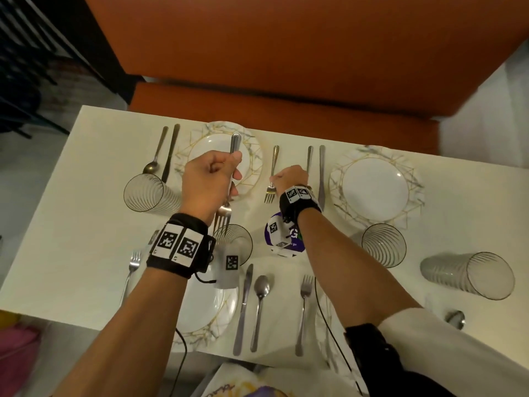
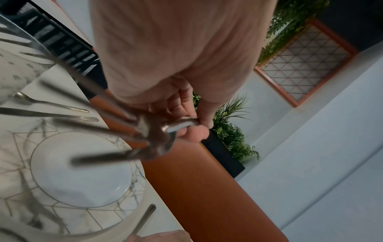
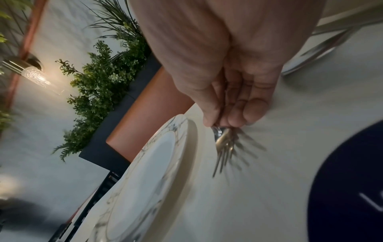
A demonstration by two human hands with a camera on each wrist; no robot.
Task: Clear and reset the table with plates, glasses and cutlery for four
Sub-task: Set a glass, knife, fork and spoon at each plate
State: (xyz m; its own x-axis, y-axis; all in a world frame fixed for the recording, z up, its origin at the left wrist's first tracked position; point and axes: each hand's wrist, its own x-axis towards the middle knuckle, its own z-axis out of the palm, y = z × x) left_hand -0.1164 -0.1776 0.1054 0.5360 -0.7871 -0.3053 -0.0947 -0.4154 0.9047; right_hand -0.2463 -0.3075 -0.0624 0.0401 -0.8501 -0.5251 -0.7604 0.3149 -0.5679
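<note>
At the near edge of the cream, smooth-topped table (image 1: 71, 224), two settings lie side by side. A marble-veined plate with thin gold lines (image 1: 211, 316) sits there under the left forearm, with a steel knife (image 1: 243, 308), a round-bowled spoon (image 1: 260, 305) and a fork (image 1: 303, 310) just to the right of it, and another fork (image 1: 130, 276) to its left. Farther right on the table a ribbed clear glass (image 1: 472, 275) lies on its side.

Both wrists wear black bands carrying square black-and-white coded tags. Under the right wrist lies a round dark purple disc (image 1: 282, 239) with white lettering; only a large "G" and a small "go" can be read.

Beyond the disc, the left hand (image 1: 209, 181) is fisted around a steel fork (image 1: 229, 179), gripping it mid-handle, tines pointing back at the person, above the far-left plate (image 1: 252, 156). The left wrist view shows the thumb and fingers curled on the neck, with the tines blurred.

The right hand (image 1: 290, 179) pinches a second fork (image 1: 271, 176) at its neck, thumb against fingertips; its tines rest on the table just right of that same plate.

Beyond the right hand lie another steel handle (image 1: 309, 156) and a knife (image 1: 321, 173), then a second veined plate (image 1: 375, 184). Left of the far-left plate lie a spoon (image 1: 156, 156) and a dark knife (image 1: 170, 151), with a swirl-ribbed glass (image 1: 148, 193). An orange upholstered bench (image 1: 286, 53) lies beyond the table.
</note>
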